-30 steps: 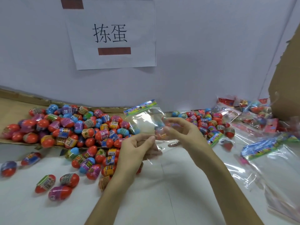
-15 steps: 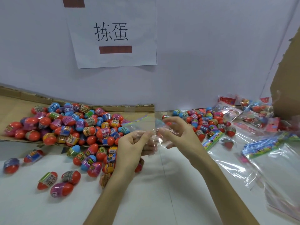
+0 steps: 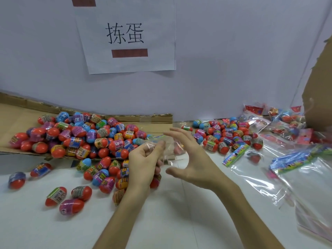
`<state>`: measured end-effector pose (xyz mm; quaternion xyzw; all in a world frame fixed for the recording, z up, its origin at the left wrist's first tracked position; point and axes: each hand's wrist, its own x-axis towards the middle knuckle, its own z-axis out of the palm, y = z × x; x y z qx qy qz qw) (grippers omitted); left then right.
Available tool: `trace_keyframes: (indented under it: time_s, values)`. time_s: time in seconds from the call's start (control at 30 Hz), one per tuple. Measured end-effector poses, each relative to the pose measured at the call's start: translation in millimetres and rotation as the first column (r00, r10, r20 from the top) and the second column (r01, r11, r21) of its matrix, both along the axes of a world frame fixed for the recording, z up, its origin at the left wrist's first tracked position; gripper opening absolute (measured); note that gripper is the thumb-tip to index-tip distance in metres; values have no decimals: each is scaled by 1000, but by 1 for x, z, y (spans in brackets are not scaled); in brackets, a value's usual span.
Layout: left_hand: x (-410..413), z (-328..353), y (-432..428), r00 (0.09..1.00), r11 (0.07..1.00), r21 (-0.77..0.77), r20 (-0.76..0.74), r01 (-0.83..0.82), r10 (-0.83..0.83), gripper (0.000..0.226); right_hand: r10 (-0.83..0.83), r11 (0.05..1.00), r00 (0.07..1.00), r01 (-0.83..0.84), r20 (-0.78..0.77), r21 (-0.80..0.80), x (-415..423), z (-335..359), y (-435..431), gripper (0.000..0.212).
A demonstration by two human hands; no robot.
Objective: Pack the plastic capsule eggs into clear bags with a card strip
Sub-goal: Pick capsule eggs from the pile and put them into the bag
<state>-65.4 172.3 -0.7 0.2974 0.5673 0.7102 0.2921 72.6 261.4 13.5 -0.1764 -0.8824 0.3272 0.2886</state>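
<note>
Your left hand pinches the clear bag, thumb and fingers curled on the film's left edge. The bag sits crumpled just right of that pinch, above the white table. Your right hand is released, with fingers spread and cupped around the bag's right side; can't tell if it touches. Loose capsule eggs are piled on cardboard to your left.
</note>
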Motion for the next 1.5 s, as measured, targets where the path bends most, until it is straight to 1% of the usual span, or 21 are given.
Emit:
trace_keyframes:
  time_s: [0.1, 0.13, 0.23, 0.33, 0.4, 0.43, 0.53, 0.67, 0.73, 0.83, 0.9, 0.97, 1.0, 1.07, 1.13, 1.17, 1.23, 1.3, 1.33, 1.43, 1.5]
  values:
    - [-2, -1, 0, 997, 998, -44, -55, -52, 50, 37, -165, 966, 979, 185, -120, 182, -5, -1, -7, 45]
    - [-1, -2, 0, 995, 997, -51, -85, -61, 57, 38, -191, 949, 970, 222, -153, 223, -6, -1, -8, 38]
    - [2, -2, -1, 988, 996, -55, -141, -77, 68, 39, -191, 933, 960, 242, -203, 268, -9, -4, -9, 34]
    - [5, 2, -2, 990, 998, -12, -129, -54, 52, 45, -201, 927, 946, 267, -254, 263, -11, -7, -9, 29]
    - [5, 6, -3, 997, 999, 38, -81, -6, 9, 48, -255, 925, 915, 325, -312, 197, -10, -7, -8, 24]
    - [6, 7, -3, 997, 998, 63, -76, 32, -27, 48, -274, 936, 899, 331, -343, 121, -10, -6, -7, 24]
    - [9, 8, -4, 981, 990, 71, -161, 121, -108, 36, -278, 961, 877, 251, -392, -119, -10, -1, -7, 21]
    - [13, 6, -5, 957, 995, 41, -281, 93, -78, 18, -287, 951, 906, 231, -312, -204, -11, -3, -6, 6]
    - [11, 6, -5, 954, 997, 56, -299, 52, -33, 9, -253, 954, 922, 185, -295, -238, -10, -1, -6, 6]
    - [6, 4, -5, 940, 998, 50, -337, -33, 48, 9, -185, 938, 941, 82, -283, -338, -10, 3, -7, 16]
    - [5, 2, -5, 931, 997, 39, -357, -65, 74, 12, -246, 915, 932, 133, -267, -380, -11, 2, -7, 21]
    - [5, 1, -4, 904, 995, 24, -417, -96, 97, 17, -341, 888, 903, 217, -263, -405, -12, 1, -5, 21]
    - [5, 1, -4, 885, 994, 22, -453, -104, 103, 19, -369, 880, 890, 243, -266, -407, -12, 0, -4, 19]
    - [6, 0, -4, 848, 995, 11, -523, -98, 90, 19, -368, 899, 898, 277, -243, -338, -9, 0, -1, 12]
    - [7, 0, -5, 798, 996, -11, -600, -85, 61, 16, -346, 920, 915, 287, -208, -265, -6, 1, 0, 15]
    - [7, 0, -5, 770, 997, -14, -636, -80, 53, 15, -351, 920, 911, 292, -215, -262, -6, 1, -1, 15]
    - [7, 1, -4, 720, 998, -5, -693, -63, 42, 11, -398, 905, 887, 340, -234, -255, -4, 0, 0, 8]
    - [8, 1, -4, 682, 999, 5, -731, -47, 36, 10, -462, 883, 853, 414, -244, -222, -1, -1, 3, 13]
    - [8, 1, -4, 672, 999, 7, -740, -45, 35, 11, -495, 867, 837, 459, -234, -194, 1, -1, 5, 15]
    - [8, 0, -4, 670, 999, -1, -741, -48, 31, 12, -564, 826, 801, 549, -201, -131, 3, 0, 8, 9]
    - [7, 0, -4, 675, 999, 8, -737, -51, 40, 12, -490, 867, 855, 455, -172, -204, 5, 2, 12, 13]
